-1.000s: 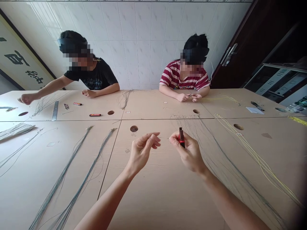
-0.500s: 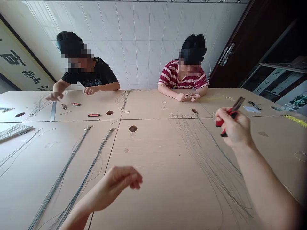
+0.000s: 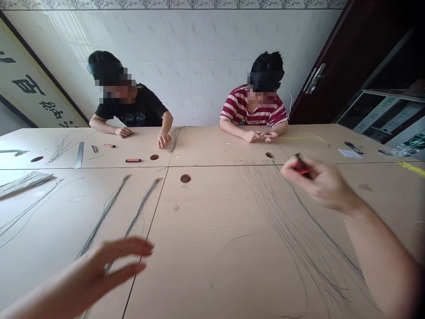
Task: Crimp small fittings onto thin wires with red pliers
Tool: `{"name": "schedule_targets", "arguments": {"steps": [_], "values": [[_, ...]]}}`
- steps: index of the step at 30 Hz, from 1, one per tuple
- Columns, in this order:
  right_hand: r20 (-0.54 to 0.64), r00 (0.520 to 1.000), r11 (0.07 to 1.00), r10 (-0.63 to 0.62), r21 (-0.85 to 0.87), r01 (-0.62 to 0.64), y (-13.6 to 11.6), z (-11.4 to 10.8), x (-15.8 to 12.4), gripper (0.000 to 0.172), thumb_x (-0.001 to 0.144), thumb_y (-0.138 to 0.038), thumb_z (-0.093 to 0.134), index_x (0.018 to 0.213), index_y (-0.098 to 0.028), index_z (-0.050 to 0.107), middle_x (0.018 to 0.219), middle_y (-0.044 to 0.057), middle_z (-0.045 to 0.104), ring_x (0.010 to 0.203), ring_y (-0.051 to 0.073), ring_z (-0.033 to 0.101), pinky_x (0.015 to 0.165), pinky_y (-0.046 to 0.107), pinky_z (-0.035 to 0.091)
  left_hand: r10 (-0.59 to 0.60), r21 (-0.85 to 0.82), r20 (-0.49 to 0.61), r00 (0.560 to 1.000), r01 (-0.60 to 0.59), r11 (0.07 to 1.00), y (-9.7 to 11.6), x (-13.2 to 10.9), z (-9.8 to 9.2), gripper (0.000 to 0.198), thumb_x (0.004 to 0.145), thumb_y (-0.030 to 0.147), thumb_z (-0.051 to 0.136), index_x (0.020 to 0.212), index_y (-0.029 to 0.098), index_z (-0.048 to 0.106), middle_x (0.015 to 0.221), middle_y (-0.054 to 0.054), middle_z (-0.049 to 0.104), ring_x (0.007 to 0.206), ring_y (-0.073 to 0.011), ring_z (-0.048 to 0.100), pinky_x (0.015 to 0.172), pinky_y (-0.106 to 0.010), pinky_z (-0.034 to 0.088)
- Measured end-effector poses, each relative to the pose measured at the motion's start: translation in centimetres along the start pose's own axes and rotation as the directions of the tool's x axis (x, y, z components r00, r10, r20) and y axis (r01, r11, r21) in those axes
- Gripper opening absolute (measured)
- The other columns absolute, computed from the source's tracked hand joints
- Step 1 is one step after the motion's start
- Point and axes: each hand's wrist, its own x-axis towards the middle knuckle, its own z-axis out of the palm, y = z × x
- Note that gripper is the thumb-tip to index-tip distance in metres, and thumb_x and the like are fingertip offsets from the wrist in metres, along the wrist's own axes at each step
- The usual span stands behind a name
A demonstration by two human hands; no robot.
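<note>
Right hand (image 3: 323,186) fingers clenched on pliers (image 3: 302,167), left hand (image 3: 109,266) fingers spread empty: could snag wires (image 3: 285,212) on bench (image 3: 206,212) if swept low.

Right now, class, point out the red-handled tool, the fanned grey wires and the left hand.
red-handled tool (image 3: 303,170): head view, its red grip.
fanned grey wires (image 3: 285,217): head view, mid-strand.
left hand (image 3: 106,268): head view, hand's middle.
</note>
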Motion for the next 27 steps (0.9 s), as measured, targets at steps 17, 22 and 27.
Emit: {"name": "schedule_targets", "arguments": {"steps": [17,22,27], "values": [[0.396,0.899,0.982,-0.187,0.070,0.174,-3.9,5.6,0.8,0.030,0.093,-0.040,0.053,0.071,-0.021,0.046,0.070,-0.002,0.046,0.065,0.013,0.041,0.061,0.027,0.035,0.352,-0.340,0.041,0.935,-0.318,0.885,13.5,13.2,7.8,0.022,0.078,0.041,0.068,0.075,0.021,0.076,0.070,-0.004,0.066,0.061,-0.0130,0.050,0.048,-0.022,0.039],[0.318,0.947,0.936,-0.038,0.342,-0.077,-3.6,6.6,0.2,0.023,0.090,-0.044,0.058,0.089,-0.022,0.061,0.072,-0.001,0.049,0.066,0.013,0.042,0.062,0.028,0.037,0.346,-0.433,0.027,0.938,-0.301,0.850,14.0,13.5,7.8,0.020,0.079,0.037,0.068,0.072,0.018,0.073,0.065,-0.002,0.065,0.058,-0.0115,0.049,0.052,-0.024,0.039],[0.440,0.893,0.448,0.093,0.783,-0.432,-3.4,8.4,-2.0,0.029,0.088,-0.047,0.057,0.100,-0.021,0.064,0.068,-0.002,0.046,0.063,0.013,0.042,0.064,0.030,0.041,0.354,-0.574,-0.031,0.935,-0.307,0.760,15.3,14.6,6.9,0.022,0.077,0.038,0.070,0.073,0.017,0.071,0.076,-0.004,0.068,0.072,-0.0148,0.058,0.066,-0.028,0.045]]}}
